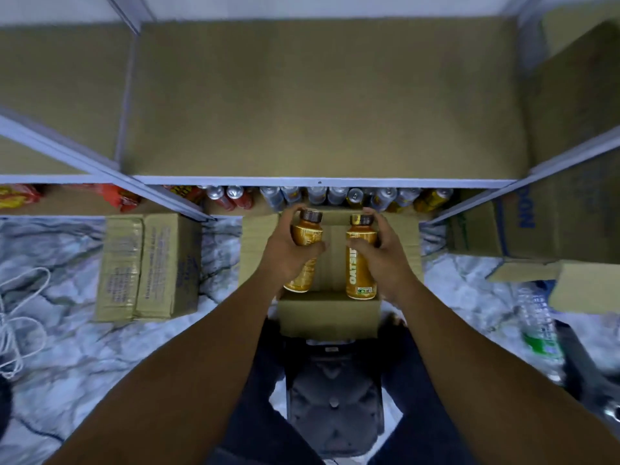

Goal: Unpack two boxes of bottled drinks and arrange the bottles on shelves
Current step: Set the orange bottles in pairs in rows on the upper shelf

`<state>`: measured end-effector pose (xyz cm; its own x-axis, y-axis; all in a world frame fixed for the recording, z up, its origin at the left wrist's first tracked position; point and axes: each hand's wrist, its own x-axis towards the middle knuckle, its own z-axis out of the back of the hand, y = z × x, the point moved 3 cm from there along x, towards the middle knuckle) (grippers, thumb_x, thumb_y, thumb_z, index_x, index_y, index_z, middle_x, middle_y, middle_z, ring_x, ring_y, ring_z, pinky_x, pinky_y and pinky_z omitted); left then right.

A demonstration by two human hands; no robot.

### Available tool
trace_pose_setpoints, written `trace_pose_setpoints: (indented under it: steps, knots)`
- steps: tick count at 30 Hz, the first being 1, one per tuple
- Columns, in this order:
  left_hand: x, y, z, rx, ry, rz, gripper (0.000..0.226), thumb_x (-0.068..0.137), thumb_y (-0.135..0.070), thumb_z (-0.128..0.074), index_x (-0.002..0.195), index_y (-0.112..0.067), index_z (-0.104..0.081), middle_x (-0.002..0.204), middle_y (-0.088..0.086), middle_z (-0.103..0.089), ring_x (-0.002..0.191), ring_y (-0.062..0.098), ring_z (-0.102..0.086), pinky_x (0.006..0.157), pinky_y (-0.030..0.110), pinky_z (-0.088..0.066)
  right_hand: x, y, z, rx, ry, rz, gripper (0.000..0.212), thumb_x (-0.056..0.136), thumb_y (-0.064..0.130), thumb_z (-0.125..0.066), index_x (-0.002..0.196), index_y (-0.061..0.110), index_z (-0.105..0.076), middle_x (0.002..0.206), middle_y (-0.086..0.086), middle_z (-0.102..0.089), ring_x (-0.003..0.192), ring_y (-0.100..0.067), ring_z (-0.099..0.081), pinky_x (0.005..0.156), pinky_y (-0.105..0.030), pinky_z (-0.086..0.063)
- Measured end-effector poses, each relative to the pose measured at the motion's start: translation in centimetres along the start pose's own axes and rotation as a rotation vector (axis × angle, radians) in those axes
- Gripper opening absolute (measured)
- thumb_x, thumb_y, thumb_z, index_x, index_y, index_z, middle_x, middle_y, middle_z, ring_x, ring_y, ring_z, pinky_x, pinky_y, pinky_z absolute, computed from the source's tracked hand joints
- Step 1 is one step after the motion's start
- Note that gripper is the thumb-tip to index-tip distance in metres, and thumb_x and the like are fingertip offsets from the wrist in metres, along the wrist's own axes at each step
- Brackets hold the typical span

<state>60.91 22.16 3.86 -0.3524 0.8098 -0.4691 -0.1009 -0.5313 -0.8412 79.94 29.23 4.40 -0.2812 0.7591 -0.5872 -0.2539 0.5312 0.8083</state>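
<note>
Showing both hands occupied: the left hand (288, 255) gripped the left bottle (306, 234) and the right hand (380, 260) gripped the right bottle (359, 263), held side by side and apart above an open cardboard box (328, 318) on the floor. Each bottle had a golden-amber body and a dark brown cap; the right one bore white lengthwise lettering. Beyond them, the lower shelf (60, 207) held silver-topped cans (335, 194) and red packets (114, 196). A closed carton (151, 266) lay to the left.
</note>
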Motion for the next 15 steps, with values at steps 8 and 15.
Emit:
trace_pose_setpoints:
  steps: [8,15]
  knots:
    - [-10.5,-18.9,5.9,0.003,-0.047,-0.218,0.076,0.078,-0.01,-0.089,0.135,-0.034,-0.045,0.103,-0.011,-0.067,0.085,-0.002,-0.066,0.074,0.014,-0.05,-12.7,17.9,2.0,0.01,0.014,0.228,0.064,0.088,0.002,-0.075,0.128,0.048,-0.053,0.108,0.008,-0.069,0.089,-0.006,-0.069,0.073,-0.024,-0.057]
    - [-15.4,-32.1,9.2,-0.04,-0.095,-0.415,0.079,0.077,-0.025,-0.09,0.138,-0.045,-0.044,0.125,-0.019,-0.062,0.109,0.002,-0.064,0.094,0.029,-0.055,-19.3,29.3,3.8,0.017,-0.015,0.455,0.069,0.086,0.006,-0.077,0.132,0.048,-0.049,0.12,0.014,-0.066,0.109,-0.011,-0.065,0.09,-0.038,-0.056]
